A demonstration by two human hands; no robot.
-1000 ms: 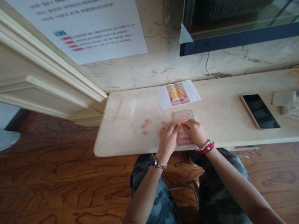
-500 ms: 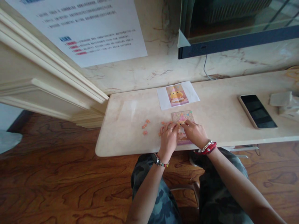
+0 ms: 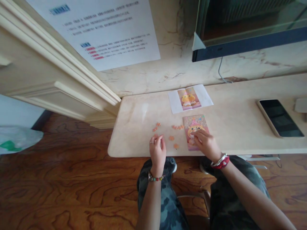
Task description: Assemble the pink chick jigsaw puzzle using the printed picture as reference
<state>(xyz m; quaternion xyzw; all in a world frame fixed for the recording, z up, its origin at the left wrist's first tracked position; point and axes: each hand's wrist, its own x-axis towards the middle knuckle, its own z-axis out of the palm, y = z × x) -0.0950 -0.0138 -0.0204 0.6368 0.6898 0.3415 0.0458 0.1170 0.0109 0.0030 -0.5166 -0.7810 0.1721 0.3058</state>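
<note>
A small pink jigsaw puzzle [image 3: 195, 127] with a yellow cartoon duck lies on the marble table [image 3: 235, 127]. My right hand [image 3: 205, 144] rests on its lower part, fingers pressed down on it. My left hand [image 3: 157, 149] sits to the left near the table's front edge, fingers curled as if pinching a small piece that I cannot make out. Loose orange puzzle pieces [image 3: 177, 127] lie between the hands, two more [image 3: 156, 126] farther left, and single ones [image 3: 171, 138] by my left hand. A printed reference picture [image 3: 189, 98] of the duck lies behind the puzzle.
A black phone [image 3: 279, 117] lies at the table's right. A dark-framed screen [image 3: 247, 28] and a printed notice [image 3: 103, 28] hang on the marble wall. White moulding stands at the left, and a plastic bag [image 3: 16, 139] lies on the wooden floor.
My left hand has left the puzzle and moved left and toward the table's front edge. My right hand slid down onto the puzzle's lower part. The view shifted left.
</note>
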